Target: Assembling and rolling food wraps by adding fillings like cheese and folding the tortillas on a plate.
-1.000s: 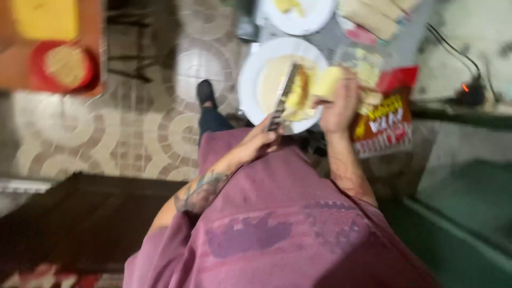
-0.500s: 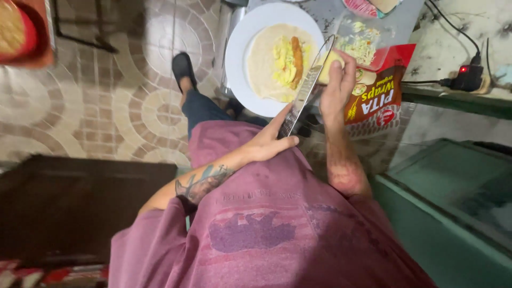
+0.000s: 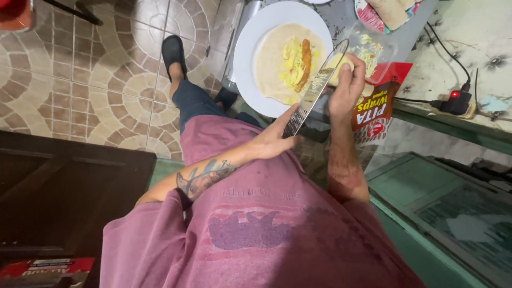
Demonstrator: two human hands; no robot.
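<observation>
Your left hand [image 3: 274, 140] grips the lower end of a long metal grater [image 3: 314, 88], which slants up over the white plate [image 3: 250, 48]. Your right hand [image 3: 346, 88] presses a pale yellow block of cheese [image 3: 337, 63] against the grater's upper end. On the plate lies an open wrap [image 3: 272, 69] with filling. Just beside your right hand sit a clear tub [image 3: 373, 50] and a red wrap packet [image 3: 376, 106] on the worktop [image 3: 341, 16]; a power strip [image 3: 456, 101] is well apart.

Lighting dim and warm, source overhead. White plate [image 3: 250, 53] brightest, slightly glary. Dark cabinet [image 3: 58, 197] at lower left loses detail in shadow. Slight softness throughout; edges stretched.
</observation>
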